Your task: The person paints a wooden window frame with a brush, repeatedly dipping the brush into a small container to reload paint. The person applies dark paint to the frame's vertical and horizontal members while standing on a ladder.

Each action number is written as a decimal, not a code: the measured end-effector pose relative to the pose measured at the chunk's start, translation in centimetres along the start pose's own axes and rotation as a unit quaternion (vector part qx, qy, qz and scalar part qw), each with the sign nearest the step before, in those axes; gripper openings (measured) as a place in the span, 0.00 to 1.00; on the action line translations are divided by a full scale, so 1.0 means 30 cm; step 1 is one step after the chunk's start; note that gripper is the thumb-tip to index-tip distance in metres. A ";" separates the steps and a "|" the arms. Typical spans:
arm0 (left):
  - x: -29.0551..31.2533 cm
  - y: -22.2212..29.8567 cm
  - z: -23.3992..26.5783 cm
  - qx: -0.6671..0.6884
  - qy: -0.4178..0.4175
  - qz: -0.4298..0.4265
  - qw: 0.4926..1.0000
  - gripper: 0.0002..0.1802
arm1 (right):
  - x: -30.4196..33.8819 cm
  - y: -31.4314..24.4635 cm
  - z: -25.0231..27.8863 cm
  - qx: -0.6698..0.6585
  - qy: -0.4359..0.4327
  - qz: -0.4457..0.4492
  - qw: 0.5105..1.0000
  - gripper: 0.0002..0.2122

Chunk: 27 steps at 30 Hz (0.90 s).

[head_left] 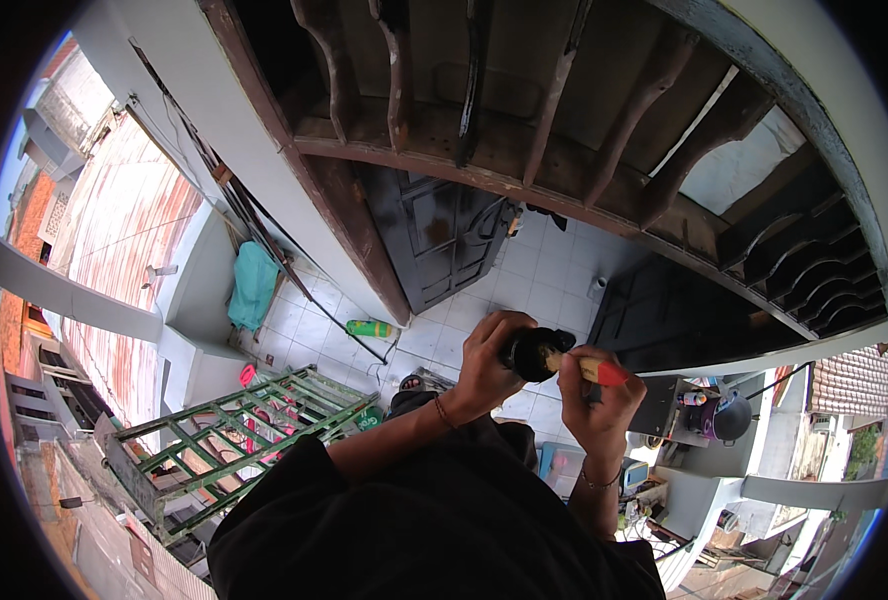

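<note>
My left hand (pixel 486 368) is wrapped round a small black cup (pixel 520 350), its open mouth tilted toward my right hand. What lies inside the cup is dark and hard to make out. In my right hand (pixel 596 408) is a paintbrush with a pale wooden handle and a red end (pixel 610 374). The brush's other end reaches to the cup's mouth, and its bristles are mostly hidden there. Both hands are held close together in front of my chest, high above the floor.
Ahead and above runs a brown wooden window frame (pixel 404 157) with wavy slats. Below it is a dark panelled door (pixel 449 235), ajar over white floor tiles (pixel 529 275). A green ladder (pixel 234 430) leans at left, near a green bottle (pixel 368 328) and teal cloth (pixel 253 285).
</note>
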<state>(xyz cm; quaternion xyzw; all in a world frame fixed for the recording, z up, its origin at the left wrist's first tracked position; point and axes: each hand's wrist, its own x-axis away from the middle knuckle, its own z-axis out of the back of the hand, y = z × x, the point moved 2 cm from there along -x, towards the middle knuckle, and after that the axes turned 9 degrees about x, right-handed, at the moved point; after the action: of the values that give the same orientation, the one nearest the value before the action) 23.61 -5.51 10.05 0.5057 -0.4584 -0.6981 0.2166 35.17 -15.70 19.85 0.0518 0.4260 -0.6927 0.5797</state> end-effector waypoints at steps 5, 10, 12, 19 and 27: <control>0.001 0.007 -0.005 -0.006 -0.005 -0.001 1.000 0.28 | -0.017 -0.002 -0.001 -0.002 -0.004 0.002 1.000 0.04; 0.000 0.005 -0.016 -0.010 -0.008 -0.002 1.000 0.29 | -0.024 0.008 0.011 -0.013 -0.012 -0.001 1.000 0.04; -0.003 0.007 -0.017 -0.012 -0.010 -0.004 1.000 0.29 | -0.023 0.018 0.005 -0.013 -0.016 0.002 1.000 0.05; -0.018 0.008 -0.017 -0.009 -0.017 -0.013 1.000 0.30 | -0.030 0.024 0.008 -0.032 -0.010 -0.015 0.999 0.05; -0.023 0.015 -0.015 -0.004 -0.016 0.008 1.000 0.31 | -0.011 0.039 0.040 -0.061 -0.005 -0.034 0.998 0.04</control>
<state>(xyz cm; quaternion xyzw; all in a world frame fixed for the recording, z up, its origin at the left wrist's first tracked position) 24.22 -5.38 10.77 0.4900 -0.4625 -0.7063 0.2170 36.79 -16.18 20.17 -0.0017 0.4664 -0.6847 0.5600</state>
